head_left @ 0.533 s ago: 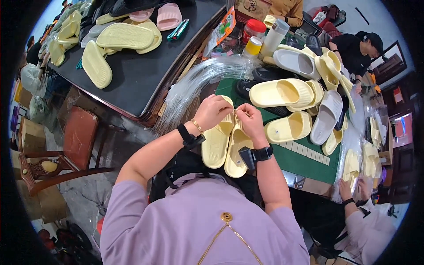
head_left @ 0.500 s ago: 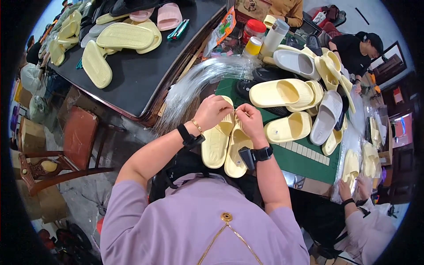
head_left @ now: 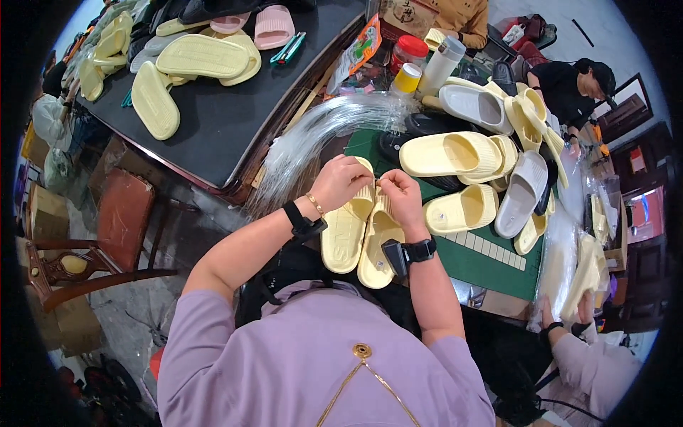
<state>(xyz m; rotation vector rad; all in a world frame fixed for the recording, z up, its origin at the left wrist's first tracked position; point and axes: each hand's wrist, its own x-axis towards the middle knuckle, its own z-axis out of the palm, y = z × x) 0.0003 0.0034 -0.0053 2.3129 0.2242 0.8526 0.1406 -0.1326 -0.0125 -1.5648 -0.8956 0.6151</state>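
A green mat (head_left: 491, 260) is covering the crowded worktable, with a black table (head_left: 235, 114) lying beside it. The pair of pale yellow slippers (head_left: 359, 238) is resting sole-up at the mat's near edge. The left hand (head_left: 340, 181) and right hand (head_left: 400, 196) are curling closed, gripping its upper ends.

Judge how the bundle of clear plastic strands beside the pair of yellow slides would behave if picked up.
The clear strands fan out and droop over the table edge, so probably floppy and light. They look glossy, so likely slippery and apt to scatter. The left hand and right hand seem to pinch one.
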